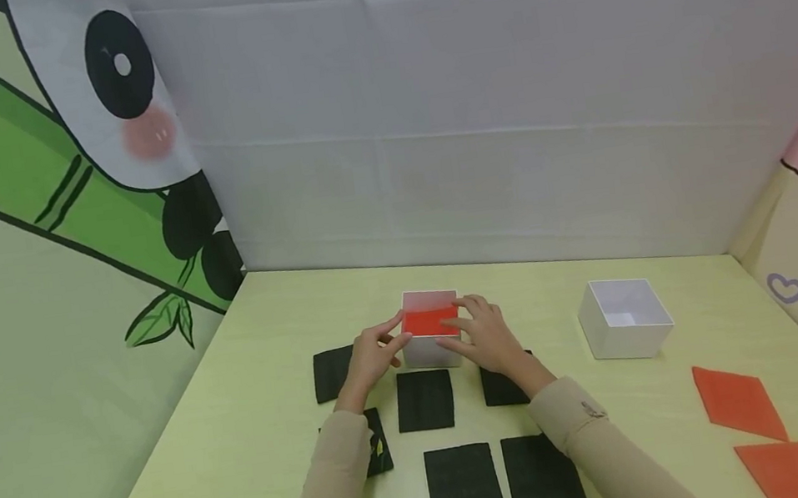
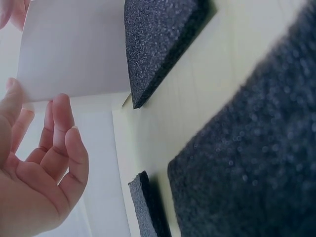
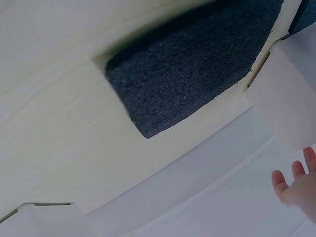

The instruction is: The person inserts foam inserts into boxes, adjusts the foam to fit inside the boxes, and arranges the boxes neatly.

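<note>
A white open box (image 1: 433,351) stands near the middle of the table, with a red sheet (image 1: 424,323) inside, just below the rim. My left hand (image 1: 371,358) is at the box's left side, its thumb and forefinger at the rim. In the left wrist view, the thumb touches the box edge and the other fingers are loosely bent under it. My right hand (image 1: 490,338) is at the right side; its thumb is near the front corner and fingertips reach over the red sheet. The right wrist view shows only some fingers (image 3: 280,185) beside the box.
Black foam squares (image 1: 465,487) lie in front of the box, several of them, some partly under my forearms. A second white box (image 1: 630,336) stands to the right. Two orange-red sheets (image 1: 741,403) lie at the table's right side. A pale cloth (image 1: 469,147) hangs behind the table.
</note>
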A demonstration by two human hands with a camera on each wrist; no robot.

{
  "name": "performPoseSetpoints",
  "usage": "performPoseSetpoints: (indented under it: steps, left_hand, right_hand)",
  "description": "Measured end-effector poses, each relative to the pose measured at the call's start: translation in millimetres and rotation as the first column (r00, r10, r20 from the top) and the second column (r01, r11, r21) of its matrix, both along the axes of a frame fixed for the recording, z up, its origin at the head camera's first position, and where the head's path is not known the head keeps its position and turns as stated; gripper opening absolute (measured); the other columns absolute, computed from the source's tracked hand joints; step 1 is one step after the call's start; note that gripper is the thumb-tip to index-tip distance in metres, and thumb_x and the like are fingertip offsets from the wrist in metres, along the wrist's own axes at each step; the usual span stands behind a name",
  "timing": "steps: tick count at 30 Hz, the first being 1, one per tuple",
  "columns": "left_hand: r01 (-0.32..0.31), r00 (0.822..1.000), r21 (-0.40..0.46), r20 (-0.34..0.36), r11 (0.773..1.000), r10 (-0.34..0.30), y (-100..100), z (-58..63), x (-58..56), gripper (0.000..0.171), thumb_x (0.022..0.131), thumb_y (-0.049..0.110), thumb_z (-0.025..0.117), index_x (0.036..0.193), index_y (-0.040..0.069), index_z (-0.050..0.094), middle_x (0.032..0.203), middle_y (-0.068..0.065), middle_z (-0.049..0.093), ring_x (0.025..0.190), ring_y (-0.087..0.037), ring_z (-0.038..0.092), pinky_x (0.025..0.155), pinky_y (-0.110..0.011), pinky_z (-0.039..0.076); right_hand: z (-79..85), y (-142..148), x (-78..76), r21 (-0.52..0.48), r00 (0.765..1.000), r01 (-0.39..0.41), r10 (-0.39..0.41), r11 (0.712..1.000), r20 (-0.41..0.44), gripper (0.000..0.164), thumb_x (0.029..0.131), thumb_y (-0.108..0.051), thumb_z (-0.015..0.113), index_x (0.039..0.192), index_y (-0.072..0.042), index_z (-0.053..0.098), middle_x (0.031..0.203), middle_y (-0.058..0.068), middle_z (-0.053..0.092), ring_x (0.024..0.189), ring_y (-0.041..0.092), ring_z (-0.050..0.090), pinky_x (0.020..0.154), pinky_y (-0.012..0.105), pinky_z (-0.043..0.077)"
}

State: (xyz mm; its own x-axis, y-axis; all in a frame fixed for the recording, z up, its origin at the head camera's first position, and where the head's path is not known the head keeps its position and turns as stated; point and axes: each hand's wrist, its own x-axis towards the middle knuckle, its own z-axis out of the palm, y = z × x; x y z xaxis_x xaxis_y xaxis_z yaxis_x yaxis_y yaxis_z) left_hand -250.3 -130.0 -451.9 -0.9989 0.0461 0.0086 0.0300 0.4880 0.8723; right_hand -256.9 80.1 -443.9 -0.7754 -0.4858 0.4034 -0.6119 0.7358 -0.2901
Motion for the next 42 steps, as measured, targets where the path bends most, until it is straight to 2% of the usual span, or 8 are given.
performPoseSetpoints:
  steps: [8, 14, 22, 42]
  left_hand:
    - [0.014, 1.0, 0.012, -0.002, 1.0, -0.014, 0, -2.7, 0.7, 0.049, 0.083, 0.028, 0.064, 0.129, 0.02, 0.05, 0.075, -0.007, 0.056, 0.055, -0.026, 0.058, 0.047, -0.026, 0.034]
    - [0.004, 1.0, 0.01, 0.003, 1.0, -0.004, 1, -1.4, -0.6, 0.049, 0.082, 0.027, 0.064, 0.129, 0.022, 0.049, 0.075, -0.007, 0.055, 0.054, -0.022, 0.057, 0.049, -0.026, 0.034]
    - [-0.011, 1.0, 0.005, 0.02, 1.0, 0.011, 1, 0.4, 0.8, 0.05, 0.082, 0.028, 0.064, 0.129, 0.022, 0.049, 0.076, -0.007, 0.055, 0.055, -0.024, 0.057, 0.051, -0.027, 0.035]
    - [0.014, 1.0, 0.004, 0.006, 1.0, -0.014, -2, 0.9, -0.3, 0.05, 0.082, 0.029, 0.064, 0.13, 0.021, 0.049, 0.077, -0.007, 0.056, 0.055, -0.025, 0.058, 0.048, -0.027, 0.032]
  right_hand:
    - [-1.4, 11, 5.5, -0.052, 1.0, -0.007, 0.006, 0.999, -0.031, 0.049, 0.08, -0.034, 0.065, 0.117, -0.003, 0.058, 0.115, 0.015, 0.052, 0.11, 0.031, 0.042, 0.087, 0.051, 0.034]
    - [-2.1, 20, 9.1, -0.119, 1.0, 0.007, -0.01, 0.993, -0.02, 0.049, 0.08, -0.031, 0.066, 0.117, -0.001, 0.056, 0.114, 0.014, 0.052, 0.11, 0.03, 0.043, 0.088, 0.051, 0.033]
    - [-2.2, 31, 15.2, -0.183, 0.999, -0.03, 0.022, 0.983, -0.045, 0.045, 0.08, -0.026, 0.066, 0.116, -0.001, 0.057, 0.112, 0.014, 0.053, 0.108, 0.031, 0.044, 0.086, 0.053, 0.033]
    - [7.2, 64, 40.2, -0.191, 0.999, -0.038, 0.032, 0.981, -0.036, 0.039, 0.08, -0.023, 0.067, 0.112, -0.003, 0.061, 0.118, 0.017, 0.049, 0.115, 0.033, 0.037, 0.089, 0.056, 0.027]
